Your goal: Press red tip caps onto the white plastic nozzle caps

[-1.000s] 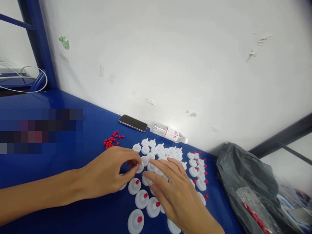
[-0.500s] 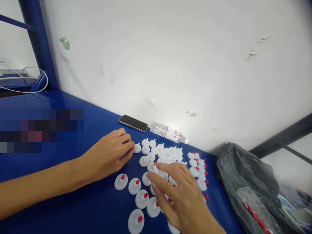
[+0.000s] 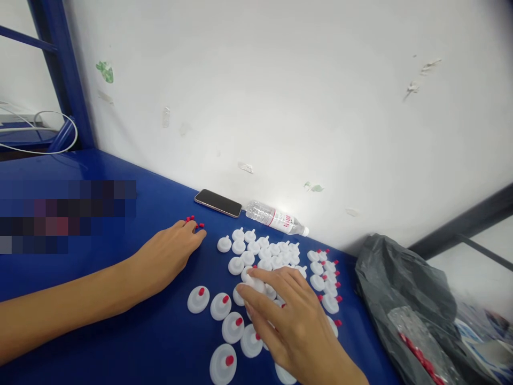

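My left hand point(image 3: 170, 248) rests on the blue table at a small pile of red caps point(image 3: 195, 220). Its thumb and forefinger are apart, with red caps showing around and between the tips; the other fingers are mostly hidden. Between the fingers of my right hand point(image 3: 294, 315) is a white plastic disc with a spout point(image 3: 256, 284), partly covered by them. Uncapped white discs point(image 3: 276, 251) crowd together just beyond that hand. Nearer to me lie discs with red caps on their spouts point(image 3: 220, 306), and some are hidden under my right hand.
A phone point(image 3: 218, 202) and a clear water bottle point(image 3: 276, 217) lie along the wall. More red-capped discs point(image 3: 331, 303) stand at the right. Beyond the table's right edge hangs a black plastic bag point(image 3: 404, 283), with a clear bag of red pieces point(image 3: 420, 350) on it.
My left hand has moved left, away from the white discs, uncovering the pile of red caps. My right hand stays nearly in place with its disc, whose spout has tilted out of sight.
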